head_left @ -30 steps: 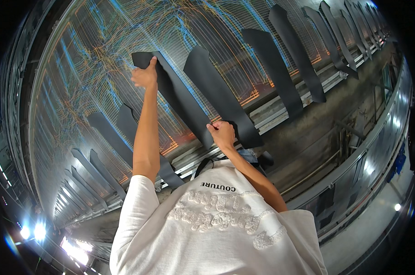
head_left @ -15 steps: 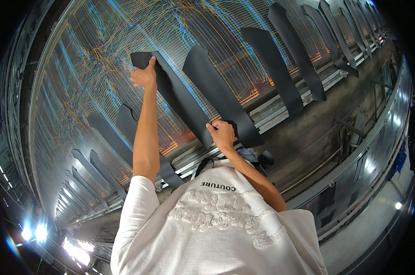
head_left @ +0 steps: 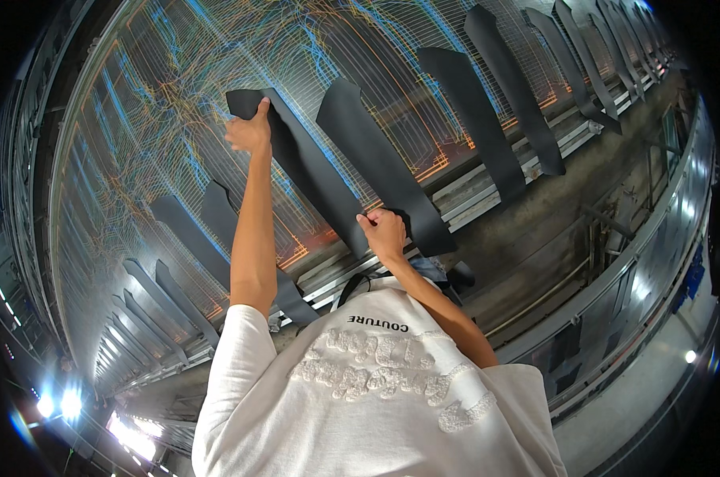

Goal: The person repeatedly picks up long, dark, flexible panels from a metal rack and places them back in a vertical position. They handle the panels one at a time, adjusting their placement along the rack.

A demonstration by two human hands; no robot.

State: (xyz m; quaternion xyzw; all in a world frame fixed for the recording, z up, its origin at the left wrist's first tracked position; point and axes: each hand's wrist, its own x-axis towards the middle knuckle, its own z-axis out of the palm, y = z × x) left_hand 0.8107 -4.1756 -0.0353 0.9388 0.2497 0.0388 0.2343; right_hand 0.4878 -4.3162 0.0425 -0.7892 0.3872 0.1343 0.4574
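Head view: we pinch the dark strip [head_left: 317, 163] toward both ends, long axis far-left to near-right; left hand [head_left: 250, 133] far, right hand [head_left: 387, 234] near, hands apart.

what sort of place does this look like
Probably a factory or workshop floor. A long work table is covered in coloured guide lines, many similar dark, flat strips are laid out along its metal-railed edge, and bright lamps shine at lower left.

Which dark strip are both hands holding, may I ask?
The strip whose far end the left hand grips and right edge the right hand pinches; no other has both hands.
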